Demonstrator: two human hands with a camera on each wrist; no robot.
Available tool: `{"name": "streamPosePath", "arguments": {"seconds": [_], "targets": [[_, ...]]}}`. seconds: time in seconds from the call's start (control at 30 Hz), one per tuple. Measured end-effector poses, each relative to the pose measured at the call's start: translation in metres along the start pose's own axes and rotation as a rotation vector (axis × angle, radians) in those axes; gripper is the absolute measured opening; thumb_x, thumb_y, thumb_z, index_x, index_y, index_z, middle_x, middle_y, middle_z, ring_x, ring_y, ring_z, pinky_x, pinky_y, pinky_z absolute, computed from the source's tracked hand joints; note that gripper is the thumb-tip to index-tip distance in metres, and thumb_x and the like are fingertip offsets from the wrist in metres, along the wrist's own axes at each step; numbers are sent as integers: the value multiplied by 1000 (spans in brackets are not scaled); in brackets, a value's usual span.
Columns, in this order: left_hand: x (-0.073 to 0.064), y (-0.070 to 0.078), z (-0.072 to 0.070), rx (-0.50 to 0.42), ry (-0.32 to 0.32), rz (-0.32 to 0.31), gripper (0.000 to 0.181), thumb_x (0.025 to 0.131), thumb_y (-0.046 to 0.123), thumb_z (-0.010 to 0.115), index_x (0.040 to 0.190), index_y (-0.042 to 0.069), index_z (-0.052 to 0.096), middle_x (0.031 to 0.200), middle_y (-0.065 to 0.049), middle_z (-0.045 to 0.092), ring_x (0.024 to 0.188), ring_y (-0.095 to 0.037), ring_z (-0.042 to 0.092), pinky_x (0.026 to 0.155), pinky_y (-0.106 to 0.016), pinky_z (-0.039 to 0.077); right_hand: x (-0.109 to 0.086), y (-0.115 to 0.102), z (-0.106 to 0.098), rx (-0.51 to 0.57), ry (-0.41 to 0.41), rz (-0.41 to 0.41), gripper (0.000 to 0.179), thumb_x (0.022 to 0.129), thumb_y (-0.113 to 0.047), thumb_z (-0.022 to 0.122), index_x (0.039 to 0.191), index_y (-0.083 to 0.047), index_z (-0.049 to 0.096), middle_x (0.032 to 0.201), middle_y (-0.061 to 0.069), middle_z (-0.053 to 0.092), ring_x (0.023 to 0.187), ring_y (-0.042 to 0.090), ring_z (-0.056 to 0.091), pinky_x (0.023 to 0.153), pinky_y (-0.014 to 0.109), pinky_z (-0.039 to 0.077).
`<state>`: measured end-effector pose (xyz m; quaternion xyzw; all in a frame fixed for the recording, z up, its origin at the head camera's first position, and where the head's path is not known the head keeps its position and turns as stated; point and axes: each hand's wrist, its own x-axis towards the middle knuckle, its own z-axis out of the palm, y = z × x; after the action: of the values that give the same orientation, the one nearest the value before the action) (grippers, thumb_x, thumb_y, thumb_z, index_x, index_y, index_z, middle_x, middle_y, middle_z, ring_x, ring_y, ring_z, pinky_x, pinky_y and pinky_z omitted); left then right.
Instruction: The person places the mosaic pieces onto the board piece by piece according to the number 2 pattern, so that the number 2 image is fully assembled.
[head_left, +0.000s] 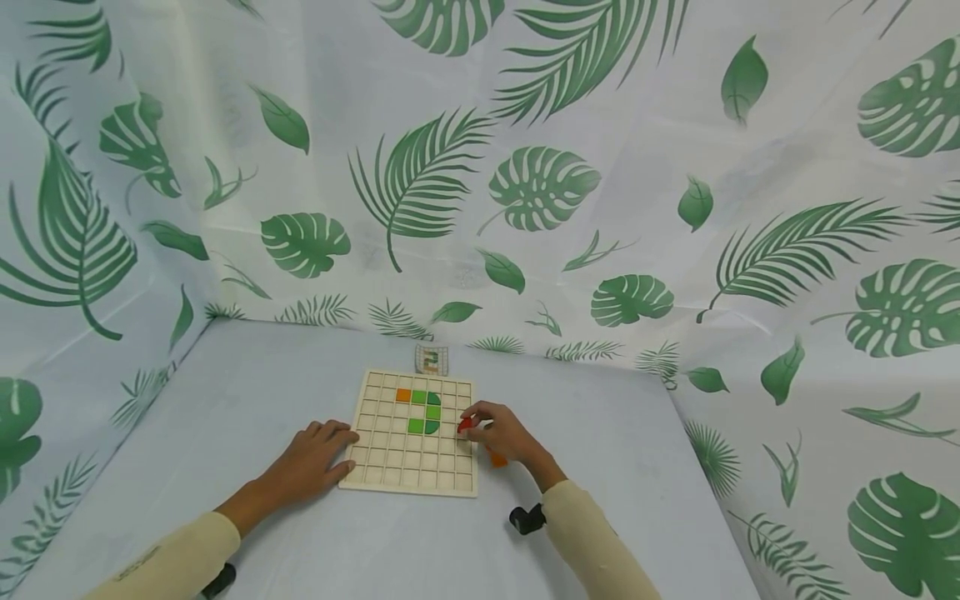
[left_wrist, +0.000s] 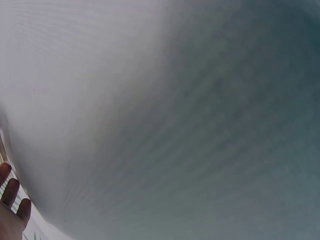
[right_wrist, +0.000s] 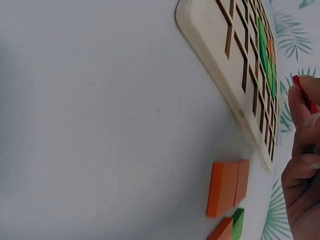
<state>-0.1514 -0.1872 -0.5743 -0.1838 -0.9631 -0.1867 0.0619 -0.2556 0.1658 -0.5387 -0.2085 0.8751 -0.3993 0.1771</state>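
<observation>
A pale wooden grid board (head_left: 375,479) lies on the table. Orange (head_left: 403,395), light green (head_left: 433,412) and dark green rounded tiles (head_left: 431,427) sit in its cells. Over the board's right edge, my right hand (head_left: 506,433) pinches a small red tile (head_left: 465,424) between thumb and fingers. The right wrist view also shows that red tile (right_wrist: 306,97) at the fingertips; its full outline is hidden. My left hand (head_left: 311,462) rests at the board's left edge, fingers spread and loosely bent. Only its fingers (left_wrist: 10,192) enter the left wrist view, at the lower left.
Loose orange tiles (right_wrist: 223,187) and a green tile (right_wrist: 238,223) lie on the table right of the board, partly under my right hand. Behind the board is a small card (head_left: 431,360) with a printed coloured pattern. A leaf-printed cloth (head_left: 540,275) hangs around the table.
</observation>
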Motion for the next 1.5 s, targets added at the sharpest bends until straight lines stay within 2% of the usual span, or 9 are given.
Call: {"name": "streamPosePath", "arguments": {"seconds": [0.3,0.47,0.63,0.87,1.13,1.3,1.5], "targets": [[-3,-1,-1,-29,28,34,42,94,31,71,129,11,64,131,-8,59,110,-26,54,88,-48,45,12,-18,11,53,22,18,30,96,-20,69,123,-6,65,96,5,63,75,17,59,59,25,50],[-3,-2,0,-21,24,33,42,93,31,71,129,11,64,131,-9,59,113,-28,54,91,-50,46,19,-25,15,83,12,-13,30,97,-19,67,124,-5,64,98,9,65,66,22,57,57,26,49],[-2,-3,1,-24,16,35,42,93,32,71,130,11,63,132,-9,59,112,-28,54,89,-49,45,26,-29,22,86,10,-38,30,97,-17,67,124,-4,63,99,11,66,63,19,55,56,25,47],[-2,-5,2,-19,16,40,43,94,33,70,130,12,63,132,-8,59,111,-26,54,88,-48,45,36,-33,35,77,3,-62,27,97,-21,68,121,-8,65,99,8,68,79,18,63,63,26,49],[-2,-3,-1,-31,12,39,42,93,32,71,130,12,63,132,-8,59,111,-25,53,88,-48,45,43,-36,48,66,29,-67,26,95,-18,69,119,-6,68,96,5,68,75,11,60,60,25,49],[-1,-3,0,-20,11,39,43,94,33,71,130,12,63,133,-7,59,112,-25,53,89,-47,45,43,-39,52,54,35,-54,24,95,-17,70,117,-7,69,94,3,69,87,13,64,65,26,51],[-1,-5,1,-24,4,31,43,94,33,70,130,12,63,133,-7,59,112,-25,54,89,-48,45,46,-43,57,-10,39,-99,24,94,-19,72,115,-9,71,92,1,70,91,13,64,76,28,51]]}}
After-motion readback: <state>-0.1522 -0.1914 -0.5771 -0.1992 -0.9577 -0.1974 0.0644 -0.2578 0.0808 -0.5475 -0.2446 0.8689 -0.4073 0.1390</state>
